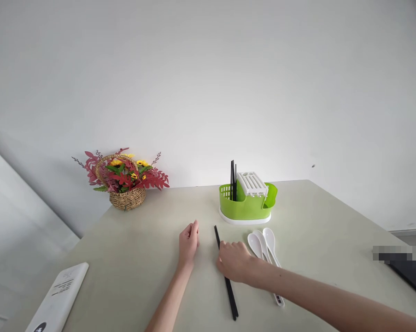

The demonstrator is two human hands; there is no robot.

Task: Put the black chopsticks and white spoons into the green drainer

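A black chopstick (pixel 231 295) lies on the pale table (pixel 142 258), pointing away from me. My right hand (pixel 234 262) rests over its middle with fingers curled down on it; whether they grip it is hidden. My left hand (pixel 189 243) lies on its edge on the table to the left, fingers together and holding nothing. Three white spoons (pixel 263 244) lie just right of my right hand. Behind them stands a green cutlery holder (pixel 246 204) with black chopsticks (pixel 233 180) upright in it and a white slotted insert (pixel 252 183).
A wicker basket of red and yellow flowers (pixel 124 177) sits at the back left against the white wall. A white flat device (pixel 59 299) lies at the table's front left. A dark flat object (pixel 410 276) lies at the right edge.
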